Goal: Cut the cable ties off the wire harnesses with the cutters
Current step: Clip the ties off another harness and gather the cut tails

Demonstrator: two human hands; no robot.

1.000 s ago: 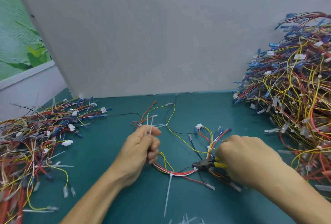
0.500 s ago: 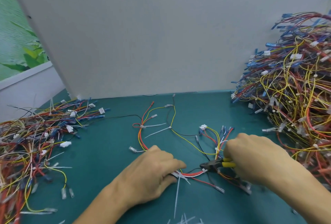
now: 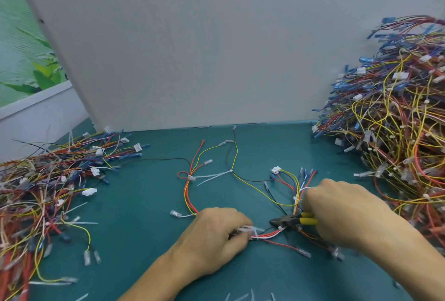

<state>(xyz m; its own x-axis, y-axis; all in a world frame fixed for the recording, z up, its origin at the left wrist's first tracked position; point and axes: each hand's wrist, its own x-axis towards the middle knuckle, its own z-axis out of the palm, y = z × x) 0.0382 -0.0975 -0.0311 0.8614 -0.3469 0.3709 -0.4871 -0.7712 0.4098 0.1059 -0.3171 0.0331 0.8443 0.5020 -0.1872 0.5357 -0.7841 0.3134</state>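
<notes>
Left pile (image 3: 41,204): loose wires heaped on the surface (image 3: 144,240), well left of my left grip.

Left grip (image 3: 216,235): fingers curled down and clamped on the harness (image 3: 267,234), pinning it to the surface. First tie (image 3: 255,234) sits right at its fingertips, but it's blurred.

Between the grips: a short red-and-white run of harness. Second tie (image 3: 280,228) is on it, just on my side of the cutters' nose. I can't tell whether they touch.

Cutters (image 3: 286,221): yellow handles, dark nose pointing left at the left grip. Can't tell if the blades are parted.

Right grip (image 3: 346,214): closed round the cutter handles. Third tie (image 3: 296,198) is just off its knuckles, on the far side.

My read of the step: nip the second tie.
- Hold the run taut with the left grip.
- Slip one blade under the strap only, beside its head.
- Close gently. The wires are packed tight there, so nicked insulation is the risk.

Two more ties (image 3: 191,178) with long tails lie beyond the left grip.

Right pile (image 3: 397,132): tall heap, right of the right grip.
</notes>
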